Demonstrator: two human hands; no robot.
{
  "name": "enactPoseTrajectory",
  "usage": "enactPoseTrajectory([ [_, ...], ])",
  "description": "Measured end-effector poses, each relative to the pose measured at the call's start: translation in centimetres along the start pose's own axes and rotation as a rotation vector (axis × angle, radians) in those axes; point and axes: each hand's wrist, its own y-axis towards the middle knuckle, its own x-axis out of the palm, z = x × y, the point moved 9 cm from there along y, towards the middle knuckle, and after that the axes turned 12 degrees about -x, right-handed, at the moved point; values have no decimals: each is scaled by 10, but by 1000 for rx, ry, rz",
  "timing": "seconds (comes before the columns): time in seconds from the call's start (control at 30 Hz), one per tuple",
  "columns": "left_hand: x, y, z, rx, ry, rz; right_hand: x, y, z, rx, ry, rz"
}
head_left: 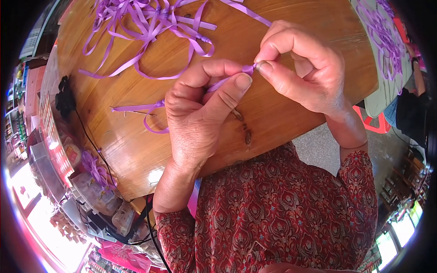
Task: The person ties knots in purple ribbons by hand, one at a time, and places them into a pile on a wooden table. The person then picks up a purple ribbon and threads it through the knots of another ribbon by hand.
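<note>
A narrow purple ribbon [248,69] stretches between my hands above the wooden table. My left hand [193,113] is closed, pinching the ribbon between thumb and index finger at a small fold or knot. Just to the right, my right hand [305,68] pinches the same ribbon close to that spot, its thumb and index tips together. One length of ribbon [250,13] runs up and away behind the right fingers. Left of my left hand, a knotted ribbon end [157,104] lies on the table beside a thin metal piece [132,111].
A tangled heap of knotted purple ribbons [150,22] covers the table's far left. More ribbons lie on a pale table [380,36] at right, near another person's arm [418,75]. A black cable [93,143] and plastic containers [98,191] line the left edge. A red stool [375,123] stands beyond.
</note>
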Motion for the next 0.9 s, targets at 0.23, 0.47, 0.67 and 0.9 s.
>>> enactPoseTrajectory([
  [0.23, 0, -2, 0, 17, -8, 8, -1, 1, -1, -9, -10, 5],
  [0.47, -3, 1, -5, -32, -112, -23, 0, 0, 3, 10, -39, -18],
  [0.67, -2, 2, -5, -2, -120, -28, -1, 12, -19, -197, -203, -40],
  [0.9, 7, 0, 1, 93, 134, -42, 16, 3, -36, -445, -476, -164],
])
